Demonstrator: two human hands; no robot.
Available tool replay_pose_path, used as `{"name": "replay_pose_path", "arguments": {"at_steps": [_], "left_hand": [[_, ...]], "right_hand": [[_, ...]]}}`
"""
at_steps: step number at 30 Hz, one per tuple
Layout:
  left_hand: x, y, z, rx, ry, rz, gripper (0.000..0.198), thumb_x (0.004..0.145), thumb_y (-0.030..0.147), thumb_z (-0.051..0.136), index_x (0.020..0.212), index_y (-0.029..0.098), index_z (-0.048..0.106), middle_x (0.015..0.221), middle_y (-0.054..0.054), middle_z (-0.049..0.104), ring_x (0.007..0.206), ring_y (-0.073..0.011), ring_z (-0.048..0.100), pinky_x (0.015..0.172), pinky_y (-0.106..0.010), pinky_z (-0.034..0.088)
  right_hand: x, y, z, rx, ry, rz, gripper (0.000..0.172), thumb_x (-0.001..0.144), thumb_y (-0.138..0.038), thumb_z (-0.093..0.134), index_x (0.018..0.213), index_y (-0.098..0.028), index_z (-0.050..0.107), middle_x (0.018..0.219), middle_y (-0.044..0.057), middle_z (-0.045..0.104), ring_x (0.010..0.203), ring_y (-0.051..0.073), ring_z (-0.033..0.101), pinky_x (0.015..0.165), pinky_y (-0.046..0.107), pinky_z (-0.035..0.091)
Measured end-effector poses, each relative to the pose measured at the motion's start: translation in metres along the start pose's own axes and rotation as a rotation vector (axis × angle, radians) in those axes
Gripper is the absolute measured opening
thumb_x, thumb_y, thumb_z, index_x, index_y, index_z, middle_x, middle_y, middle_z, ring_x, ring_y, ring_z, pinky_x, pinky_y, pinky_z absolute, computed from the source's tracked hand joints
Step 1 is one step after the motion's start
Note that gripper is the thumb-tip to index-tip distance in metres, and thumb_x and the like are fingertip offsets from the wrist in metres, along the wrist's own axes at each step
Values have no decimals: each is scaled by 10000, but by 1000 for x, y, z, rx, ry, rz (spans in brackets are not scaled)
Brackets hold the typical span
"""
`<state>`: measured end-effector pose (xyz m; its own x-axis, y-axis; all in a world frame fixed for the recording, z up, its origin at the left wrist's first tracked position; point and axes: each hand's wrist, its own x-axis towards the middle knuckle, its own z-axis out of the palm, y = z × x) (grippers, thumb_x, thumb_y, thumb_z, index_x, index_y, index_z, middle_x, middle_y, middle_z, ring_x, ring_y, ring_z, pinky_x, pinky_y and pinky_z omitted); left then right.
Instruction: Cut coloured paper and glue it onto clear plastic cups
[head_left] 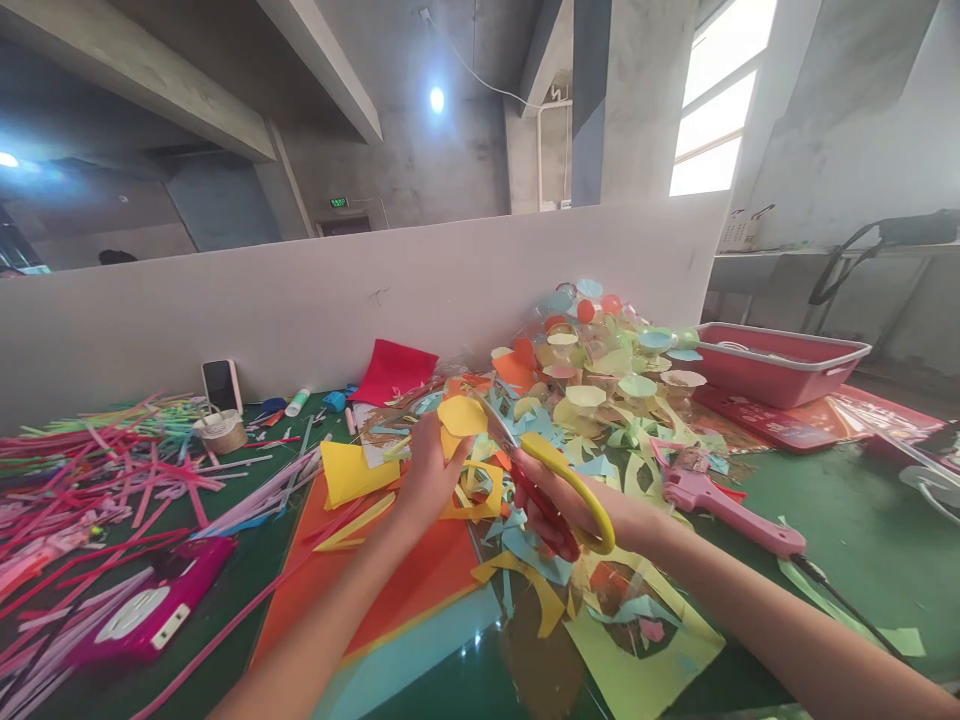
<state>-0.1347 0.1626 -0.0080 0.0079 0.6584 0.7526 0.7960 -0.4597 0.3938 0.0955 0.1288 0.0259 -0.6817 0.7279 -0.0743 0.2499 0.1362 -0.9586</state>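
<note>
Between the thumb and fingers of my left hand (pixel 429 470) is a small piece of yellow paper (pixel 461 416) with a rounded edge. My right hand (pixel 551 495) grips scissors (pixel 574 485) with yellow and red handles. Their blades point up and left, right beside the yellow paper; whether they touch it I cannot tell. Under my hands lie orange sheets (pixel 405 585), a yellow sheet (pixel 356 475) and many curled paper offcuts. A green sheet (pixel 645 660) with cut-out holes rests nearer to me, below my right hand.
A heap of paper discs on clear cups (pixel 589 395) stands at the back. To the right are a pink glue gun (pixel 739 512) with its cord and a red basin (pixel 784 375). Pipe cleaners (pixel 157 475), a phone (pixel 222 386) and a magenta box (pixel 157 605) occupy the left. A white partition (pixel 300 310) rises behind.
</note>
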Motion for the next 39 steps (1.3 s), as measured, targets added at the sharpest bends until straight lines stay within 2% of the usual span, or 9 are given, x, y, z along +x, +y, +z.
{"name": "replay_pose_path", "arguments": {"at_steps": [5,11,15,20,25,32,39], "left_hand": [[0,1,0,0,24,2,263,909,374,580,1123,231,524,1076,-79,588,1063,-253,546,924,-420,461],[0,3,-1,-12,35,-8,247,890,390,603,1052,237,498,1016,-66,571,1026,-245,566,891,-409,483],[-1,5,-2,-62,52,-67,348,862,419,636,1096,238,454,1064,-67,572,1041,-234,588,887,-394,490],[-1,4,-2,-108,62,-203,402,841,473,645,1077,239,418,1084,-71,586,1026,-234,615,860,-390,499],[-1,3,-1,-164,62,-189,400,843,455,641,1086,240,408,1113,-84,579,1076,-235,600,920,-413,487],[-1,2,0,-190,85,-211,413,833,479,641,1071,239,404,1108,-81,572,1052,-231,602,905,-417,496],[2,5,-2,-253,112,-218,470,824,484,636,1127,230,383,1171,-109,560,1126,-247,582,954,-423,474]], "right_hand": [[6,7,3,-1,69,-11,647,897,-787,258,669,-215,456,330,-64,418,303,85,371,434,238,405],[8,11,3,15,86,-19,618,892,-780,311,668,-224,461,310,-73,407,295,89,365,428,237,399],[5,5,2,25,80,-24,618,897,-779,285,706,-218,457,343,-84,395,317,72,334,411,203,364],[2,-2,4,126,61,38,641,825,-842,342,772,-213,454,494,-94,391,379,54,317,362,161,310],[4,0,4,176,32,61,644,802,-853,373,748,-213,419,540,-90,361,422,50,295,360,146,290],[-1,-5,4,178,11,36,650,790,-842,423,654,-212,343,546,-81,329,452,54,276,390,153,275],[-1,-7,2,216,27,26,634,770,-847,449,733,-221,356,615,-82,356,464,49,257,401,165,243]]}}
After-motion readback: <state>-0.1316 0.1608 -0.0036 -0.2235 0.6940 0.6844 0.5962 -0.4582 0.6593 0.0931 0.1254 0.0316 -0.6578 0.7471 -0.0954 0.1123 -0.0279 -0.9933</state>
